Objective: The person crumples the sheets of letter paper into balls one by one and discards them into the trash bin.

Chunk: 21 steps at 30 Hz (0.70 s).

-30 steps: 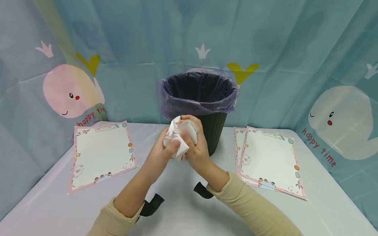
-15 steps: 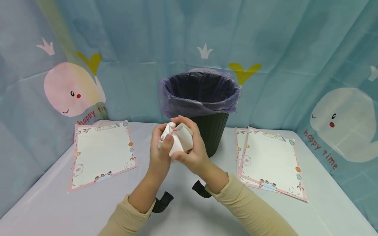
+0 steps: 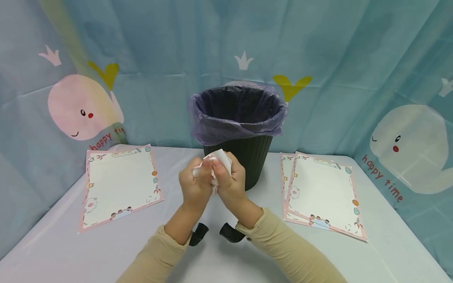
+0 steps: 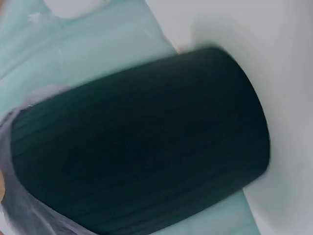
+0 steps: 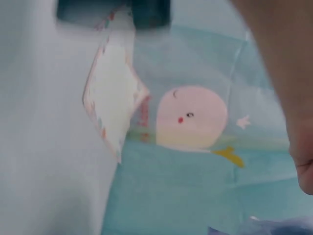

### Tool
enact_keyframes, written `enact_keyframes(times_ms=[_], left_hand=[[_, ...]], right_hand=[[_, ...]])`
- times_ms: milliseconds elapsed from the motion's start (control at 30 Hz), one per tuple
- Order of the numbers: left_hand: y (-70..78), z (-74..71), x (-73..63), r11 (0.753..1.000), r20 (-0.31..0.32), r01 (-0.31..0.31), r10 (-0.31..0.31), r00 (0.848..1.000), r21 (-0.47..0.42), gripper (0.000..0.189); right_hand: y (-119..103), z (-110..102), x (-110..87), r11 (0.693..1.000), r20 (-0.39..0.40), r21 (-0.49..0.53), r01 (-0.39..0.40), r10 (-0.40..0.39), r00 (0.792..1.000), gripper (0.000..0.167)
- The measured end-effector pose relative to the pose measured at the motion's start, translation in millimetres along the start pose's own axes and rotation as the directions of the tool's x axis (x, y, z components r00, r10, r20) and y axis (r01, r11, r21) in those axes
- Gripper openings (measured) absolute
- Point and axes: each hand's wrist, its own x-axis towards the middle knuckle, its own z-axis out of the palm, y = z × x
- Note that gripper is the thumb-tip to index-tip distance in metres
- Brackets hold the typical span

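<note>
In the head view, a crumpled sheet of white paper with pink edges (image 3: pixel 223 158) is squeezed between both hands over the table. My left hand (image 3: pixel 194 188) grips its left side with curled fingers, thumb on top. The right hand (image 3: pixel 231 181) holds the other side, its thumb beside the left one. Fingers on the underside are hidden. Just behind the hands stands a dark ribbed trash bin (image 3: pixel 252 159), lined with a purple plastic bag (image 3: pixel 233 131). The bin fills the left wrist view; the paper ball shows in neither wrist view.
A pink-bordered sheet (image 3: pixel 122 186) lies flat on the left of the white table (image 3: pixel 134 243). Two overlapping sheets (image 3: pixel 325 192) lie on the right. A blue curtain (image 3: pixel 159 110) with whale prints hangs behind. Black wrist devices (image 3: pixel 231 232) sit under the sleeves.
Both hands have closed more tightly around the paper, which is now more compact. The hands have drawn slightly down, away from the bin, and the thumbs have come together on top.
</note>
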Motion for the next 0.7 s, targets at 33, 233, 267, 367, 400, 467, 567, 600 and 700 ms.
enact_keyframes(times_ms=[33, 233, 267, 367, 400, 467, 567, 600, 700], left_hand=[[-2.8, -1.1, 1.1, 0.999, 0.012, -0.032, 0.032, 0.999, 0.003, 0.063], [3.4, -20.9, 16.8, 0.962, 0.324, 0.248, -0.272, 0.906, 0.115, 0.067], [7.7, -24.0, 19.5, 0.92, 0.377, 0.367, -0.391, 0.84, 0.135, 0.067], [19.3, -28.1, 25.2, 0.729, 0.483, 0.668, -0.643, 0.595, 0.148, 0.067], [22.0, -27.5, 26.6, 0.672, 0.512, 0.727, -0.679, 0.526, 0.143, 0.069], [27.1, -26.0, 29.1, 0.584, 0.552, 0.8, -0.715, 0.43, 0.134, 0.075], [33.8, -24.2, 32.5, 0.519, 0.602, 0.842, -0.723, 0.339, 0.15, 0.087], [35.4, -23.6, 32.8, 0.52, 0.605, 0.844, -0.717, 0.346, 0.132, 0.089], [38.1, -21.0, 27.7, 0.628, 0.622, 0.777, -0.623, 0.475, 0.036, 0.096]], right_hand=[[0, 0, -1.0, 0.998, -0.007, 0.024, -0.057, 0.057, 0.998, 0.039], [-2, -26, 3.1, 0.982, 0.255, -0.13, -0.135, 0.165, 0.953, 0.073], [-3, -32, 5.2, 0.982, 0.316, -0.18, -0.06, 0.115, 0.942, 0.08], [-8, -46, 11.1, 0.958, 0.465, -0.199, 0.209, -0.095, 0.88, 0.09], [-9, -48, 12.9, 0.939, 0.494, -0.182, 0.292, -0.169, 0.853, 0.092], [-11, -49, 15.5, 0.901, 0.517, -0.157, 0.404, -0.273, 0.811, 0.09], [-9, -46, 17.6, 0.866, 0.473, -0.148, 0.477, -0.361, 0.803, 0.08], [-8, -45, 17.7, 0.863, 0.428, -0.174, 0.474, -0.368, 0.826, 0.077], [-6, -42, 17.6, 0.901, 0.241, -0.218, 0.375, -0.323, 0.915, 0.07]])
